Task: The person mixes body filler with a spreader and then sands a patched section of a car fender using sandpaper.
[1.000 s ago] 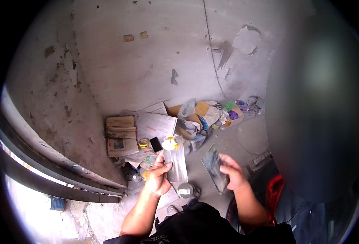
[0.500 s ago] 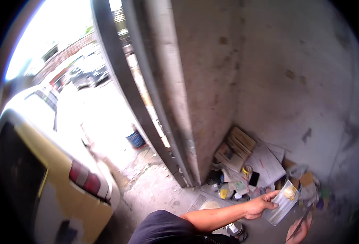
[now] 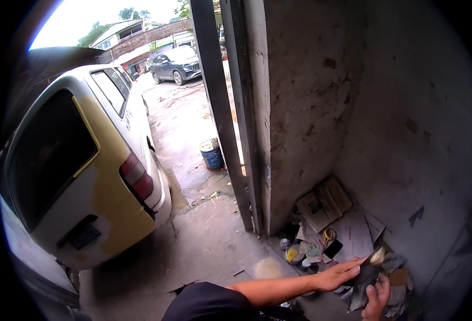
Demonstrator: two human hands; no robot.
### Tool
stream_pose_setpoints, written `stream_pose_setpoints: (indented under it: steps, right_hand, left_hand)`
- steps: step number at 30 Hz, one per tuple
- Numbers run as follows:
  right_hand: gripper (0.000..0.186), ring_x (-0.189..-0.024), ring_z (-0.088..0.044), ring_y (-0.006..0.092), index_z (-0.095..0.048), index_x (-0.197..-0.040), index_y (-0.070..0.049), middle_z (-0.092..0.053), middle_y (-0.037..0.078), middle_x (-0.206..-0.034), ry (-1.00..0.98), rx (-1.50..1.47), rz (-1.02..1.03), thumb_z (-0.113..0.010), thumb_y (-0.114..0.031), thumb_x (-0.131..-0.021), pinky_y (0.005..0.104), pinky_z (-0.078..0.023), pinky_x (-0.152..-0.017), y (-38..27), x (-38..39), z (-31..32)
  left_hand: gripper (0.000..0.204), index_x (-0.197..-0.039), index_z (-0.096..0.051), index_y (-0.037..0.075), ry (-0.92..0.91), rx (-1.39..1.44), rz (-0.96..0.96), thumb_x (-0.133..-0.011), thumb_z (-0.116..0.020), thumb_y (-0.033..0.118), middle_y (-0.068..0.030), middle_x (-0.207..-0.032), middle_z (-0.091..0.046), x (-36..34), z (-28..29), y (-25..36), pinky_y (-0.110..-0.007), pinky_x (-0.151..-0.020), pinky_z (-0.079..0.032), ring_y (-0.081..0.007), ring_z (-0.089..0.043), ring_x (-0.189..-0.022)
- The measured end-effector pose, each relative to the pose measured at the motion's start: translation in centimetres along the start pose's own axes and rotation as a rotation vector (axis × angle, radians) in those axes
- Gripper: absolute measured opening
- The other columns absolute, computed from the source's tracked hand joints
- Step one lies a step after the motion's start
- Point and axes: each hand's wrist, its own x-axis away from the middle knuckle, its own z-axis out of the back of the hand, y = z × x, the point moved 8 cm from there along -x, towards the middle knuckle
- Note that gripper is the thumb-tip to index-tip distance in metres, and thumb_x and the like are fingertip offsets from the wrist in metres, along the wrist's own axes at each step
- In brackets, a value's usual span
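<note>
My left hand (image 3: 338, 275) reaches in from the lower middle, fingers stretched against the far left edge of a flat rectangular plate, mostly hidden now. Gripped in my right hand (image 3: 378, 300), thumb on its face, is a dark, flat scraper-like piece (image 3: 362, 289) that overlaps the plate. Where plate and scraper part is hard to make out. A cream lump of putty-like paste (image 3: 377, 256) sits at the upper end, above my right fingers.
Papers (image 3: 353, 232), a phone-like black slab (image 3: 332, 249), a yellow tape roll (image 3: 329, 234), an opened cardboard box (image 3: 324, 204) and cans (image 3: 293, 253) lie by the wall. A van with yellowish patches (image 3: 113, 214) stands left; a blue bucket (image 3: 212, 155) is outside the metal door post (image 3: 220, 107).
My right hand has come up to the plate with the dark piece, which now covers much of it. My left hand has shifted slightly left. The view has turned left.
</note>
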Motion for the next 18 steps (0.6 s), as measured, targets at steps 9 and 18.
stream_pose_setpoints:
  steps: [9, 18]
  right_hand:
    - [0.049, -0.112, -0.054, 0.0192, -0.046, -0.128, 0.003, -0.057, 0.013, -0.121, -0.234, -0.189, 0.028, -0.063, -0.007, -0.083, 0.0331, -0.041, -0.098, -3.9, -3.7, 0.1]
    - [0.044, -0.120, -0.053, 0.0305, -0.063, -0.118, -0.008, -0.055, 0.013, -0.130, -0.732, 0.447, 0.521, -0.062, 0.004, -0.075, 0.0387, -0.042, -0.102, -9.9, 1.2, -9.0]
  left_hand:
    - [0.054, -0.141, -0.041, -0.001, -0.035, -0.217, 0.287, -0.101, -0.047, 0.034, -0.0161, -0.132, -0.050, 2.4, 1.7, -0.4, -0.034, -0.098, -0.043, -0.0241, -0.051, -0.119]
    - [0.069, -0.144, -0.035, 0.009, -0.059, 1.149, 0.355, -0.092, -0.055, 0.049, -0.0201, -0.135, -0.050, 8.4, 0.1, -0.1, -0.060, -0.081, -0.052, -0.0434, -0.058, -0.112]
